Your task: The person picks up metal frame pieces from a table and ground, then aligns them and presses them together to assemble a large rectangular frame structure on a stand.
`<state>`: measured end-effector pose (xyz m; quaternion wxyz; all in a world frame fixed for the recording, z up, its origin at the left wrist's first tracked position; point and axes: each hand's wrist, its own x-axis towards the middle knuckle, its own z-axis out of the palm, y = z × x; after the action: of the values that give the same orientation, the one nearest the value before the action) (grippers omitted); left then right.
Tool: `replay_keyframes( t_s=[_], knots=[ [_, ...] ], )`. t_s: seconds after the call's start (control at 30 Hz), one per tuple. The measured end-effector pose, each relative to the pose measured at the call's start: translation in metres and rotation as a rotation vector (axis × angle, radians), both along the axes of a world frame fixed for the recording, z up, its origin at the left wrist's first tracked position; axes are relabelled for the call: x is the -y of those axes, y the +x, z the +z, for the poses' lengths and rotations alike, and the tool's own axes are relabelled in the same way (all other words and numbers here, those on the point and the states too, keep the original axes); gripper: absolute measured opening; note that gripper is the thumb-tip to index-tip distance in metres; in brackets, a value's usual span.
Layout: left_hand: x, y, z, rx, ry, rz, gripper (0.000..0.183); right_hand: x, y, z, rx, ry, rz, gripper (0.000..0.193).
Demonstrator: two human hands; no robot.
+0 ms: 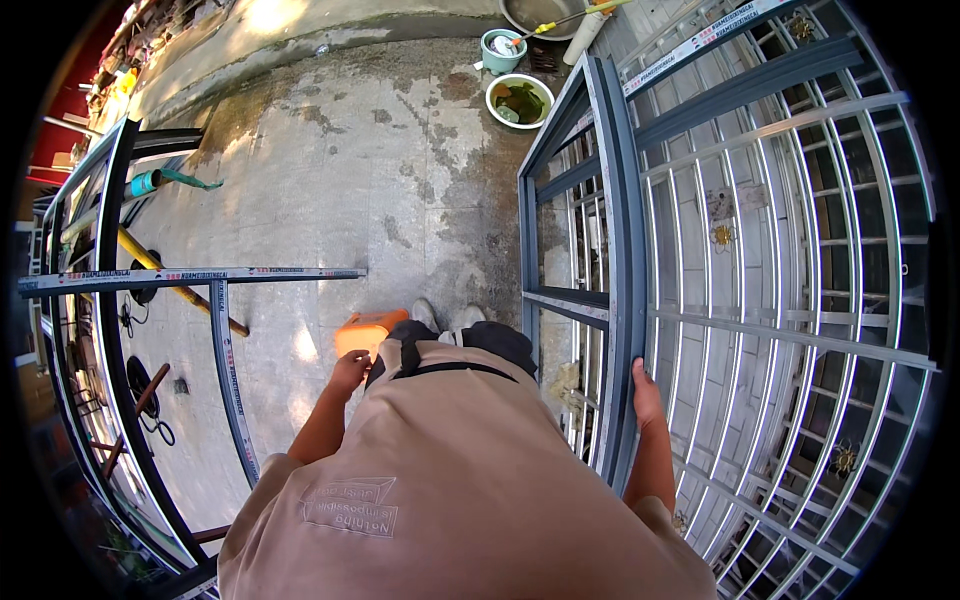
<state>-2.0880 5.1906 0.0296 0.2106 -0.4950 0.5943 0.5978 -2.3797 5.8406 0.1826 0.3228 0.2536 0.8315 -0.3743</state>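
My right hand (647, 395) is closed on the outer edge of a dark grey metal window frame (622, 250). The frame stands upright at my right side, and my fingers are partly hidden against its edge. Down by my left thigh hangs my left hand (350, 370), its fingers curled in; whether anything is inside them is hidden. Just past that hand an orange plastic object (368, 328), perhaps a stool or box, sits on the concrete floor, partly covered by my leg.
A rack of silvery metal bars (760, 330) fills the right side along a tiled wall. To the left stand more dark frames (120, 300), with a grey bar (190, 278) jutting out. Ahead are a white basin (540, 88) of greenish water and a pale green bucket (498, 62).
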Motion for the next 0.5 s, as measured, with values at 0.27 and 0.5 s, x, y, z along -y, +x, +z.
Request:
replay_keyframes(
  t_s=[0.27, 0.5],
  knots=[
    [0.054, -0.030, 0.005, -0.034, -0.053, 0.027, 0.039, 0.085, 0.016, 0.054, 0.043, 0.100, 0.099, 0.105],
    [0.082, -0.027, -0.017, 0.053, -0.045, 0.076, 0.039, 0.108, 0.038, 0.041, -0.051, 0.260, 0.322, 0.094]
  ],
)
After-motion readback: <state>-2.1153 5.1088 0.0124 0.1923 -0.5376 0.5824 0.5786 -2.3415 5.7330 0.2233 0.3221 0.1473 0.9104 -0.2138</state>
